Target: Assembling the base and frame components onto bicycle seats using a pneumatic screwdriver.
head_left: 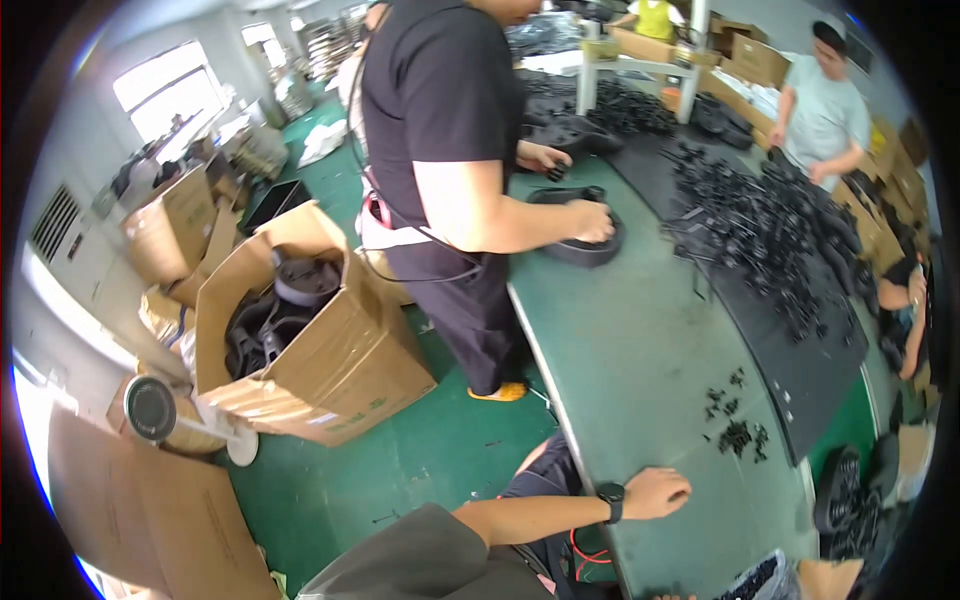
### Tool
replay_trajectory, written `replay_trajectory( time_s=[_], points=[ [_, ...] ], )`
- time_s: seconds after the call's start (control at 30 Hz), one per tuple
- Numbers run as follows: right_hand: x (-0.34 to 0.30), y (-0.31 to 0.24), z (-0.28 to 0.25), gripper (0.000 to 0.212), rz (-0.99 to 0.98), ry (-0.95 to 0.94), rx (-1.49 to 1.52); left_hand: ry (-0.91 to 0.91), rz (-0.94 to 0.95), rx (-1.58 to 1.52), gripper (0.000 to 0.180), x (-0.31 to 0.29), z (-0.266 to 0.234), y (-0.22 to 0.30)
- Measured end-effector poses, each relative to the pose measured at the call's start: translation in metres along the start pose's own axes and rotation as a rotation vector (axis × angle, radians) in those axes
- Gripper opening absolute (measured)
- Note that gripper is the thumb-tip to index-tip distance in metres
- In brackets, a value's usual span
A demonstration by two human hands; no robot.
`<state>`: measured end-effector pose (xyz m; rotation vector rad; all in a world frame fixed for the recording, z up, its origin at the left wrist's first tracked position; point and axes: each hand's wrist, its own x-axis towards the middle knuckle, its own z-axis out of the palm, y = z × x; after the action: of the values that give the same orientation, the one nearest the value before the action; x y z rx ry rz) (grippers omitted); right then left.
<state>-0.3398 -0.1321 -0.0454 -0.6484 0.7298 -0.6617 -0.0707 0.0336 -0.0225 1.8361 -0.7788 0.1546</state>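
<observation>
My left hand (655, 492), with a black watch on its wrist, rests on the near edge of the green table (640, 340); its fingers are loosely apart and it holds nothing. A small scatter of black parts (737, 432) lies on the table just beyond it. Of my right hand (670, 597) only a sliver of fingertips shows at the bottom edge. A bag of small black parts (760, 578) sits beside them.
A person in a black shirt (440, 130) stands at the table's left side with hands on a round black part (580, 235). A black mat (800, 360) carries a heap of black parts (770, 215). An open cardboard box (330, 370) and a small fan (150, 408) stand on the floor.
</observation>
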Motion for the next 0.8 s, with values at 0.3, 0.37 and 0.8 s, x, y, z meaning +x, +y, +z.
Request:
replay_trajectory(
  time_s=[0.3, 0.37, 0.8],
  points=[
    [-0.004, 0.006, 0.025, 0.058, 0.014, -0.252, 0.098, 0.017, -0.009, -0.067, 0.008, -0.004, -0.001, -0.008],
    [-0.008, 0.002, 0.028, 0.058, -0.023, -0.238, 0.077, 0.015, -0.016, -0.080, 0.007, -0.005, -0.003, -0.006],
    [-0.011, 0.005, 0.028, 0.049, 0.009, -0.288, 0.168, -0.063, -0.048, -0.039, 0.008, -0.013, -0.008, 0.001]
  ],
)
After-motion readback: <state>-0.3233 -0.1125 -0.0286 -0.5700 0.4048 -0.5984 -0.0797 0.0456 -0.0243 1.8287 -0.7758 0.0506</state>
